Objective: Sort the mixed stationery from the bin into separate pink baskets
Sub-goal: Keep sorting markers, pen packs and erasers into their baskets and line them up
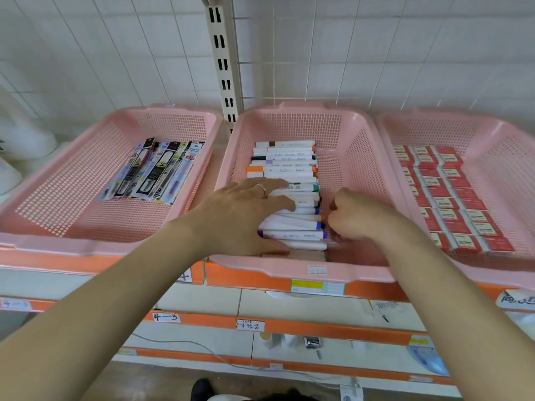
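While both hands work inside the mid basket (289, 269), the left hand (243, 209) lies palm down on the markers (285, 163). Its fingers are straight and spread wide, gripping nothing, just pressing on the left half of the stack. Ring (261, 188) on one finger.

Right hand (356, 215) sits just right of the left one, at the markers' cap ends. Fingers curled in tight, knuckles up, touching those ends. Fingertips are hidden, so I can't tell if it pinches anything.

Markers lie side by side in one column, from under the left hand out past its fingertips toward the back wall. White barrels, coloured caps.

Left basket (58, 244) is well left of the left hand and holds packs (156, 172) in a leaning row. Right basket (492, 123) is just right of the right forearm, with red boxes (451, 198) in rows. All three baskets touch side by side on an orange-edged shelf (246, 277).
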{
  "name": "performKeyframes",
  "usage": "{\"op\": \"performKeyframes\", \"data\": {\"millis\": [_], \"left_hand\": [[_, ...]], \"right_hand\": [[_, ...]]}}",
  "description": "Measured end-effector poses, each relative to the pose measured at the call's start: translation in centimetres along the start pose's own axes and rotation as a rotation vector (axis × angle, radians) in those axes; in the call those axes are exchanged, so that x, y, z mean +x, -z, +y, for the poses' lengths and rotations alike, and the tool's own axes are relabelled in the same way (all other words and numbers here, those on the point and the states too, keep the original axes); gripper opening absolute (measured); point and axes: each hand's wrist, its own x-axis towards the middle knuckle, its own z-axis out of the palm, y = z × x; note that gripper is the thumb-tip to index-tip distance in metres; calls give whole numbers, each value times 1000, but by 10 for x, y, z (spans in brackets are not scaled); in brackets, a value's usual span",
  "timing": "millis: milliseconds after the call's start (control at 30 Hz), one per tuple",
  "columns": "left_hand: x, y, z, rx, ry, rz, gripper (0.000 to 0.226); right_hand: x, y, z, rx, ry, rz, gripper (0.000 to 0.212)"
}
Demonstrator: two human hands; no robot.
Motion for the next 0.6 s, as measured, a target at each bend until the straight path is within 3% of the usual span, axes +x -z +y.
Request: {"op": "performKeyframes", "data": {"millis": [133, 333, 467, 600], "left_hand": [[8, 4, 6, 251, 31, -297, 79], [8, 2, 10, 233, 58, -229, 70], [7, 0, 8, 181, 75, -146, 72], [8, -2, 2, 155, 47, -96, 64]], "right_hand": [[3, -5, 0, -1, 45, -59, 10], [5, -5, 2, 67, -28, 47, 26], [5, -9, -1, 156, 39, -45, 34], [9, -6, 2, 339, 8, 18, 41]]}}
